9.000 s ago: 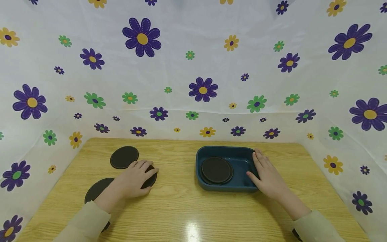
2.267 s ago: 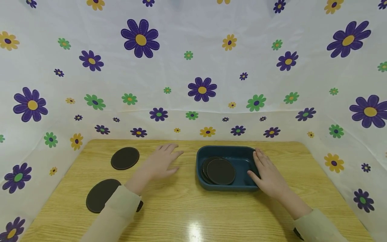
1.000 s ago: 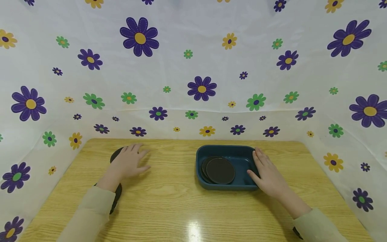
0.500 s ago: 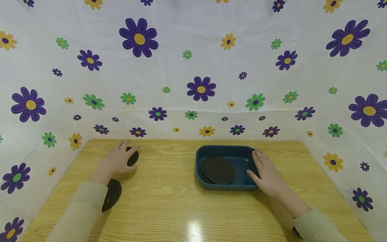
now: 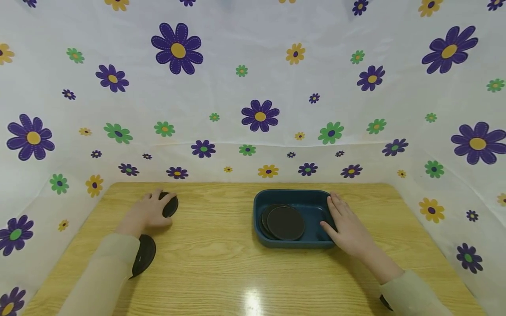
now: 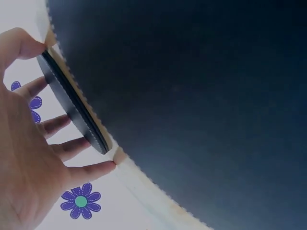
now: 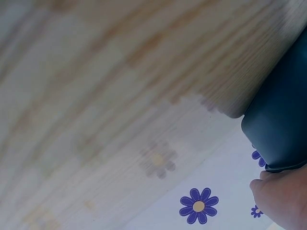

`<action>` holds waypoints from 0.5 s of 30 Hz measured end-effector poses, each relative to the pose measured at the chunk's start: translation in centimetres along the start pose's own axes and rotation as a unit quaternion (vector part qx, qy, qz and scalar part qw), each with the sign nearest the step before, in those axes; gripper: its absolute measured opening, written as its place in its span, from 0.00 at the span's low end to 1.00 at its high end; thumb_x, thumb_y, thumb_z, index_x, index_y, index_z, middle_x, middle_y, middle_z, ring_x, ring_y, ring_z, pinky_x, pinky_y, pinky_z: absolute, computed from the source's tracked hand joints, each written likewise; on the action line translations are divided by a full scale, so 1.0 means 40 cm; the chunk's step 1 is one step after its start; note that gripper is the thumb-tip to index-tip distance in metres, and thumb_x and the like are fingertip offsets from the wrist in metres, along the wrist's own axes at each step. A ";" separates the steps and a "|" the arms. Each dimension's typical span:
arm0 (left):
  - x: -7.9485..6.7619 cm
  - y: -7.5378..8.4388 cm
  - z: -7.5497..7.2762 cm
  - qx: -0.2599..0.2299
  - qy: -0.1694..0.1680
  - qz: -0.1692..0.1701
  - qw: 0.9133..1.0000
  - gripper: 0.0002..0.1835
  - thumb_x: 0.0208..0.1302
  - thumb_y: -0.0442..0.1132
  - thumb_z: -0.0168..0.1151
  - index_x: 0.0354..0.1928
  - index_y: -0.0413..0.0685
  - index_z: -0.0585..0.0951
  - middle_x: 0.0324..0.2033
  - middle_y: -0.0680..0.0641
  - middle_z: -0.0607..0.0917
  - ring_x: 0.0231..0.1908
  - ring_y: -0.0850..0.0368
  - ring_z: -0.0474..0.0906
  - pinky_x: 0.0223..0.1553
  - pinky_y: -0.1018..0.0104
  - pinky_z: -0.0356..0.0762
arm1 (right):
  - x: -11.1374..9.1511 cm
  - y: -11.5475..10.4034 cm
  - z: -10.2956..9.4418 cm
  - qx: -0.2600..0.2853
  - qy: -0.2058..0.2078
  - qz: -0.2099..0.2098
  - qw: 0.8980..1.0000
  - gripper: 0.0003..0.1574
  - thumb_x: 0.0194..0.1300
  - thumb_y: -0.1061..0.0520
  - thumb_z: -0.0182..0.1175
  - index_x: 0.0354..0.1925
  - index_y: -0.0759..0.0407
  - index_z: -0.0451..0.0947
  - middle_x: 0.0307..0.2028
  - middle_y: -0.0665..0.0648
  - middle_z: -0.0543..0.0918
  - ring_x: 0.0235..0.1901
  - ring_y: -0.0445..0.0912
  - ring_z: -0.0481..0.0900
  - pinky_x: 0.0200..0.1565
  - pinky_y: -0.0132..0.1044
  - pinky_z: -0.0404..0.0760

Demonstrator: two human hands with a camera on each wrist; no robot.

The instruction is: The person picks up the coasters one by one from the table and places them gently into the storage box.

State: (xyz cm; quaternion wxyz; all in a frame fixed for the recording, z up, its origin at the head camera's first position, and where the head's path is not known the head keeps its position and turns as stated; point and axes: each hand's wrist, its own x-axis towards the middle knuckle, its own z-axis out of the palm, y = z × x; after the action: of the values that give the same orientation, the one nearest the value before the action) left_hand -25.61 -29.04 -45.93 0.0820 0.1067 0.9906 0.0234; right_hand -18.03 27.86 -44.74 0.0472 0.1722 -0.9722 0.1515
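At the table's back left, my left hand (image 5: pixel 146 213) lies over a round black coaster (image 5: pixel 171 206). The left wrist view shows thumb and fingers spread round that stitched-edge coaster (image 6: pixel 72 103), the thumb right at its edge. Another black coaster (image 5: pixel 146 254) lies nearer, partly hidden by the left sleeve; its dark face fills much of the left wrist view. My right hand (image 5: pixel 348 228) rests on the right end of a dark blue box (image 5: pixel 294 244), fingers straight along the rim and thumb inside. Overlapping black coasters (image 5: pixel 285 223) lie in the box's left part.
The wood-grain table (image 5: pixel 213 272) runs back to a white curtain (image 5: pixel 221 39) printed with flowers, which also closes in both sides. Bare tabletop lies between the left hand and the box.
Earlier, a coaster under my left hand left the table, and another now tops those in the box. My left hand has since moved left and down onto the back-left coaster. The right hand stays put.
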 end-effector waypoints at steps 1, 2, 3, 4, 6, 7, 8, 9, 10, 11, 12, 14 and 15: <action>0.002 0.000 0.001 0.000 -0.001 0.000 1.000 0.48 0.56 0.53 0.64 0.80 0.49 0.65 0.75 0.23 0.62 0.69 0.14 0.64 0.58 0.20 0.74 | 0.000 0.001 0.001 0.001 0.001 -0.001 1.000 0.50 0.80 0.45 0.56 0.80 0.76 0.52 0.83 0.74 0.51 0.83 0.68 0.49 0.82 0.62 0.53; 0.004 -0.002 0.002 0.001 -0.001 0.000 1.000 0.48 0.56 0.53 0.64 0.80 0.48 0.64 0.74 0.23 0.62 0.69 0.15 0.64 0.58 0.20 0.74 | -0.001 0.001 0.002 0.002 0.003 -0.001 1.000 0.50 0.80 0.45 0.56 0.80 0.76 0.52 0.83 0.74 0.51 0.83 0.69 0.49 0.82 0.61 0.52; 0.006 -0.002 0.003 0.001 0.000 0.000 1.000 0.48 0.56 0.53 0.64 0.80 0.48 0.65 0.74 0.23 0.63 0.68 0.15 0.65 0.59 0.20 0.73 | -0.001 0.002 0.002 0.003 0.004 -0.002 1.000 0.50 0.80 0.45 0.56 0.80 0.76 0.52 0.83 0.74 0.51 0.83 0.68 0.49 0.82 0.61 0.52; 0.008 -0.002 0.003 0.004 0.002 0.000 1.000 0.47 0.56 0.53 0.64 0.80 0.48 0.65 0.74 0.23 0.63 0.68 0.15 0.65 0.60 0.20 0.72 | -0.001 0.003 0.003 0.005 0.006 -0.002 1.000 0.50 0.80 0.45 0.56 0.80 0.76 0.52 0.83 0.74 0.51 0.83 0.68 0.49 0.82 0.60 0.52; 0.010 -0.003 0.004 0.008 0.005 0.002 1.000 0.47 0.56 0.53 0.64 0.79 0.47 0.65 0.73 0.23 0.65 0.67 0.16 0.66 0.61 0.20 0.71 | -0.001 0.004 0.003 0.006 0.011 -0.004 1.000 0.50 0.80 0.45 0.57 0.80 0.76 0.52 0.83 0.74 0.51 0.83 0.69 0.50 0.82 0.60 0.51; 0.010 -0.002 0.003 0.010 0.006 0.003 1.000 0.47 0.56 0.53 0.64 0.79 0.47 0.66 0.72 0.23 0.65 0.67 0.16 0.66 0.61 0.20 0.71 | -0.001 0.005 0.003 0.006 0.011 -0.004 1.000 0.50 0.80 0.45 0.56 0.80 0.76 0.52 0.83 0.74 0.51 0.83 0.68 0.50 0.83 0.59 0.51; 0.010 -0.002 0.003 0.011 0.006 0.003 1.000 0.47 0.55 0.53 0.64 0.79 0.48 0.66 0.72 0.23 0.66 0.66 0.16 0.67 0.62 0.20 0.70 | -0.001 0.005 0.004 0.006 0.012 -0.004 1.000 0.50 0.80 0.45 0.57 0.80 0.76 0.53 0.83 0.74 0.51 0.83 0.68 0.50 0.83 0.59 0.51; 0.010 -0.002 0.002 0.012 0.006 0.004 1.000 0.48 0.55 0.54 0.65 0.79 0.47 0.66 0.71 0.23 0.66 0.66 0.17 0.67 0.61 0.20 0.71 | -0.001 0.005 0.004 0.005 0.011 -0.004 1.000 0.50 0.80 0.44 0.56 0.80 0.76 0.53 0.83 0.74 0.51 0.83 0.68 0.50 0.83 0.59 0.50; 0.011 -0.002 0.003 0.013 0.006 0.004 1.000 0.48 0.55 0.54 0.65 0.79 0.48 0.66 0.71 0.23 0.67 0.65 0.17 0.68 0.61 0.20 0.71 | -0.001 0.006 0.004 0.004 0.011 -0.004 1.000 0.50 0.80 0.44 0.56 0.80 0.76 0.53 0.83 0.74 0.51 0.83 0.68 0.49 0.83 0.58 0.50; 0.011 -0.002 0.004 0.013 0.005 0.004 1.000 0.48 0.55 0.55 0.66 0.78 0.48 0.67 0.70 0.23 0.67 0.65 0.17 0.68 0.61 0.20 0.72 | -0.001 0.006 0.004 0.003 0.011 -0.004 1.000 0.50 0.80 0.45 0.56 0.80 0.76 0.53 0.83 0.73 0.51 0.83 0.68 0.49 0.83 0.59 0.50; 0.012 -0.002 0.005 0.013 0.005 0.003 1.000 0.48 0.55 0.56 0.66 0.78 0.49 0.67 0.70 0.23 0.67 0.64 0.18 0.69 0.61 0.20 0.71 | -0.001 0.006 0.004 0.003 0.011 -0.004 1.000 0.50 0.80 0.45 0.56 0.80 0.76 0.53 0.83 0.73 0.51 0.83 0.68 0.49 0.83 0.59 0.50; 0.016 -0.006 0.011 0.015 0.006 0.004 1.000 0.48 0.54 0.57 0.66 0.78 0.50 0.68 0.69 0.23 0.68 0.63 0.18 0.69 0.60 0.21 0.72 | -0.001 0.008 0.005 0.002 0.011 -0.004 1.000 0.50 0.80 0.44 0.56 0.80 0.76 0.53 0.83 0.73 0.51 0.83 0.69 0.50 0.83 0.59 0.50; 0.017 -0.007 0.013 0.017 0.007 0.005 1.000 0.48 0.54 0.58 0.67 0.78 0.50 0.68 0.69 0.23 0.68 0.63 0.18 0.69 0.60 0.20 0.72 | 0.000 0.008 0.005 0.002 0.012 -0.004 1.000 0.49 0.80 0.44 0.56 0.80 0.76 0.53 0.83 0.73 0.51 0.83 0.69 0.50 0.83 0.59 0.51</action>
State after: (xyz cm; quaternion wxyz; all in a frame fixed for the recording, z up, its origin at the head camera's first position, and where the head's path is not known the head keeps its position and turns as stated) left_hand -26.24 -29.13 -46.57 0.0728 0.1126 0.9909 0.0082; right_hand -18.14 28.09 -45.03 0.0589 0.1745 -0.9706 0.1549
